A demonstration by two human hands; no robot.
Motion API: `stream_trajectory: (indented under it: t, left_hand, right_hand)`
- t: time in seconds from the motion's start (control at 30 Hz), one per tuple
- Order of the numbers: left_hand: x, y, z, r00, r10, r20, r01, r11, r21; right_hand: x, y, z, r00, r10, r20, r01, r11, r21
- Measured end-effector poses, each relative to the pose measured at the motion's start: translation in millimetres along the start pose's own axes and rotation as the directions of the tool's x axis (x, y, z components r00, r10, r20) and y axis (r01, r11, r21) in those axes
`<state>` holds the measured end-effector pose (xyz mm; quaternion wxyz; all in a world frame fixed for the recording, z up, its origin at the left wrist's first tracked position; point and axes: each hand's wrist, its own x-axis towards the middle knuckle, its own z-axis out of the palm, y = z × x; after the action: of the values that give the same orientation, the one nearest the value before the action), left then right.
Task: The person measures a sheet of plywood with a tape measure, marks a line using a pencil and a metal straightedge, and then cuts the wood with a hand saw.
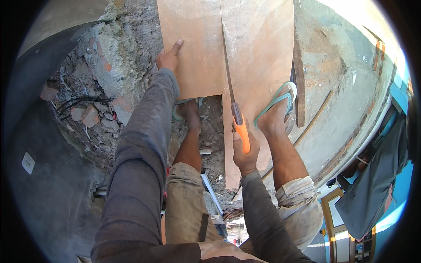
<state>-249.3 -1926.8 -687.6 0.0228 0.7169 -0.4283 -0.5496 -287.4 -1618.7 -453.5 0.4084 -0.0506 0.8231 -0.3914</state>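
A brown plywood sheet (258,48) lies on the rough ground, cut partway along a straight line. My right hand (245,151) grips the orange handle of a hand saw (239,125), whose blade runs up the cut. My left hand (169,57) presses flat on the sheet's left part (193,52), thumb pointing up. My right foot in a green flip-flop (278,107) stands on the right part of the sheet. My left foot (189,111) stands on rubble just below the left part's edge.
Broken bricks and mortar rubble (94,87) with black cables (81,101) lie to the left. A dark wooden strip (299,79) and a thin rod (313,120) lie right of the sheet on the concrete floor (346,74). A grey cloth (377,175) hangs at the right.
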Motion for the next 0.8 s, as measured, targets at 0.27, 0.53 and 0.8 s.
stream_trajectory:
  t: [0.27,0.53,0.8]
  left_hand:
    - [6,-5,9,0.999,-0.029,0.041,0.028,0.999,0.015]
    - [1,-23,9,0.992,-0.081,0.097,0.089,0.993,-0.083]
    - [13,-36,-6,0.998,0.031,-0.047,-0.027,0.996,0.088]
  right_hand:
    - [-11,-22,-10,0.992,0.107,-0.064,-0.101,0.991,0.085]
    - [2,-12,6,0.998,0.064,0.014,-0.062,0.994,-0.086]
    - [20,13,9,0.999,0.016,-0.029,-0.014,0.998,0.059]
